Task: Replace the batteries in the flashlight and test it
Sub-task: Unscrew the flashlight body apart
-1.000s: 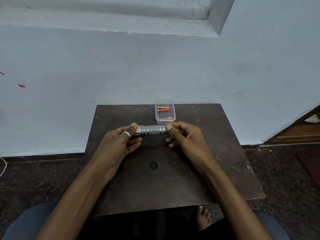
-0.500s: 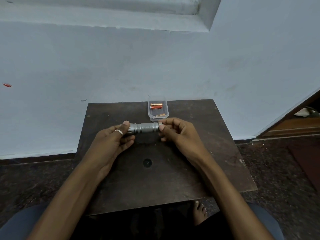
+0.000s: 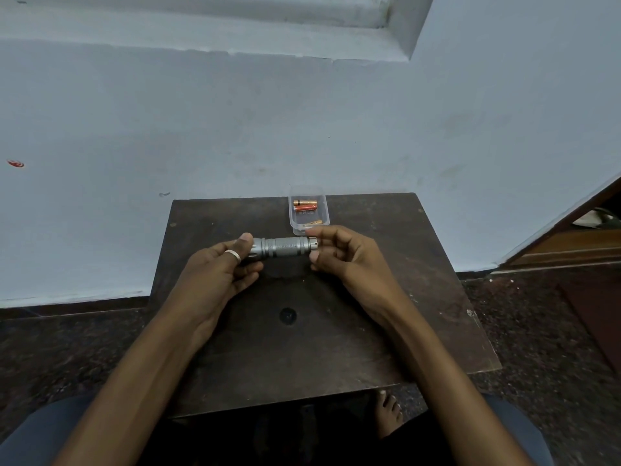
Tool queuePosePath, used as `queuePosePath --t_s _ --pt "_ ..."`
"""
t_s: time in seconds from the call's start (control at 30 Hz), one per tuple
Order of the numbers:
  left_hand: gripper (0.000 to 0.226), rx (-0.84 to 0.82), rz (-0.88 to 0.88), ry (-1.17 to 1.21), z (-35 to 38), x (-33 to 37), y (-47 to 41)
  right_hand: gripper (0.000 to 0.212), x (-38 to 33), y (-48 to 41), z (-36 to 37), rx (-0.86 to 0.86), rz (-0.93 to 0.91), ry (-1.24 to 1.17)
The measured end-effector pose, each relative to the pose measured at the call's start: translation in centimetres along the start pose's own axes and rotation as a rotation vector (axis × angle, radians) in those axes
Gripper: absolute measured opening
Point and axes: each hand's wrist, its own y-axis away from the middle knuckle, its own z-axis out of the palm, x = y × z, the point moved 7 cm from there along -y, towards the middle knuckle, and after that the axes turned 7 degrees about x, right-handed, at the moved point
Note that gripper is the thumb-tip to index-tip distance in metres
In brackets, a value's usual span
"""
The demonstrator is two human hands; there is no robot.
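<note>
A short silver metal flashlight [image 3: 285, 247] is held level above the dark wooden table [image 3: 420, 280], its length running left to right. My left hand [image 3: 218, 274], with a ring on one finger, wraps the flashlight's left end. My right hand [image 3: 342, 257] pinches the right end cap between thumb and fingers. Just behind the flashlight stands a small clear plastic box [image 3: 308, 210] holding orange and gold batteries [image 3: 305, 206].
The table stands against a pale blue wall [image 3: 302, 129] on a dark speckled floor [image 3: 537, 314]. A round dark hole [image 3: 287, 315] marks the tabletop's middle. A bare foot [image 3: 388, 412] shows under the near edge. A wooden door frame [image 3: 571, 243] is at the right.
Both hands keep their hold on the flashlight. The right-hand fingers have shifted slightly around the end cap. The head camera has drifted a little.
</note>
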Motion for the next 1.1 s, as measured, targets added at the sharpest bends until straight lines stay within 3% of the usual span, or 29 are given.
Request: queuePosePath --t_s 0.13,0.2,0.3,0.47,0.67,0.9,1.1 --pt "0.017 -0.003 -0.006 -0.008 0.0 -0.1 0.0 0.023 0.2 0.0 -0.1 0.056 0.042 0.019" --pt "0.018 -0.005 -0.006 -0.02 0.0 -0.2 0.0 0.028 0.3 0.0 -0.2 0.084 0.055 0.059" --pt "0.017 0.0 -0.002 -0.022 0.0 -0.2 -0.1 0.019 0.3 0.0 -0.2 0.049 0.05 0.044" --pt "0.016 -0.001 0.004 -0.016 -0.1 -0.1 -0.1 0.032 -0.2 0.1 -0.1 0.019 -0.001 0.001" --pt "0.017 -0.011 0.0 -0.031 0.1 -0.4 -0.1 0.019 0.1 0.0 0.0 0.061 0.03 0.02" --pt "0.017 0.01 -0.004 0.015 -0.4 0.0 -0.3 0.024 -0.3 0.0 -1.3 0.102 0.023 -0.032" --pt "0.016 0.028 -0.007 0.05 -0.5 0.1 -0.3 0.034 -0.3 -0.1 -1.4 0.118 -0.074 0.363"
